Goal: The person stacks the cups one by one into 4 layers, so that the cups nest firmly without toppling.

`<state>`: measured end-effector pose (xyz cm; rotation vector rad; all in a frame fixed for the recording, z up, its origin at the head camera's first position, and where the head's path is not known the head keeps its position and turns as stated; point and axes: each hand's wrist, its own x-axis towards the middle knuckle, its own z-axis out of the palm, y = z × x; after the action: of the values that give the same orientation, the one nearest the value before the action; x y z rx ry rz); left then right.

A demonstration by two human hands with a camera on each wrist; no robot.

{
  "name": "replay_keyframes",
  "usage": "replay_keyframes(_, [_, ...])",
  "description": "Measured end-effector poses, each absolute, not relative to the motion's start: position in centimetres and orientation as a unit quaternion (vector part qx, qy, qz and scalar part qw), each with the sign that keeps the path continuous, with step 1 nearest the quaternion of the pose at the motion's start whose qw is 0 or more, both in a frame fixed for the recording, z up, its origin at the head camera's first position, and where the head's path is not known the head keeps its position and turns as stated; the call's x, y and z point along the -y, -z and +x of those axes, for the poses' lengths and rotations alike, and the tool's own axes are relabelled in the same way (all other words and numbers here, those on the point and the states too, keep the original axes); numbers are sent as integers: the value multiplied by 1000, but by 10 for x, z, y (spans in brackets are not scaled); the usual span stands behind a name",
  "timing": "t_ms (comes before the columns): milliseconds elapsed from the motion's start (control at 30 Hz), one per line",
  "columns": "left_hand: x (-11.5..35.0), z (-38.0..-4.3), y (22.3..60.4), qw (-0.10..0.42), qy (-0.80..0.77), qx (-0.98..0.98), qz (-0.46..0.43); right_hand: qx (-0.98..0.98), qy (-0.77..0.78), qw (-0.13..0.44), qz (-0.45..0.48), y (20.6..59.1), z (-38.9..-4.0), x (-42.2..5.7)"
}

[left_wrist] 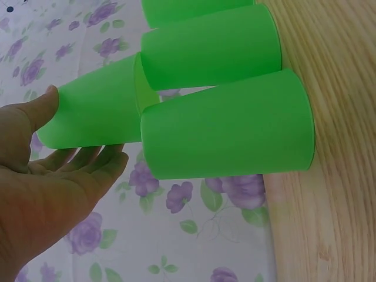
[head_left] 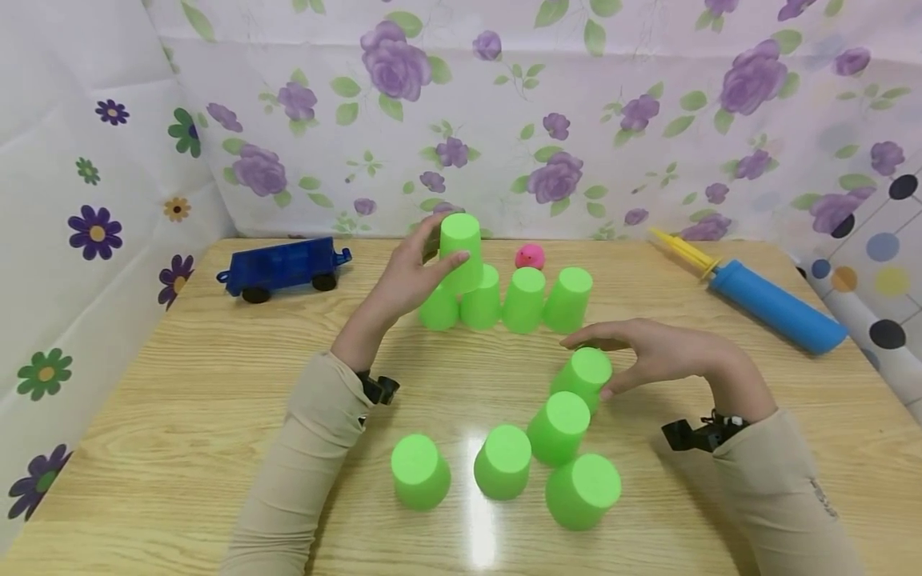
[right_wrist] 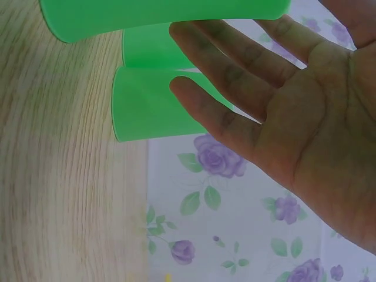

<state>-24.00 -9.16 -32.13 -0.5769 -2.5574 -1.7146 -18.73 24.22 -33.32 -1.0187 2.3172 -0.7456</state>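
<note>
My left hand (head_left: 412,276) grips an upside-down green cup (head_left: 461,244) between thumb and fingers. In the left wrist view this cup (left_wrist: 97,106) has its rim at the bases of two standing cups, one of them the end cup (left_wrist: 229,126); whether it rests on them I cannot tell. These belong to a row of upturned green cups (head_left: 524,300) standing side by side. My right hand (head_left: 655,352) is spread around another upturned cup (head_left: 587,372), thumb at its near side and fingers beyond it. The right wrist view shows those fingers (right_wrist: 229,70) fairly straight; firm contact is unclear.
Several more upturned cups stand nearer me, including a left one (head_left: 420,472) and a right one (head_left: 583,492). A blue toy wagon (head_left: 284,268) is at the back left, a small pink toy (head_left: 530,256) behind the row, and a blue hand pump (head_left: 774,304) at the right.
</note>
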Motion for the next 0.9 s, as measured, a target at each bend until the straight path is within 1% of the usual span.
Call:
replay_keyframes(333, [92, -239, 322, -5, 553, 817, -162, -848, 272, 246, -383, 331, -187, -242])
replay_keyframes(467, [97, -239, 320, -22, 552, 822, -135, -846, 268, 245, -390, 330, -188, -240])
replay_keyframes(567, [106, -236, 313, -22, 549, 829, -109, -845, 263, 239, -400, 327, -190, -235])
replay_keyframes(767, [121, -219, 292, 23, 563, 822, -85, -850, 250, 253, -389, 321, -186, -229])
replay_keyframes(900, [124, -192, 287, 41, 556, 824, -101, -855, 247, 259, -375, 327, -181, -233])
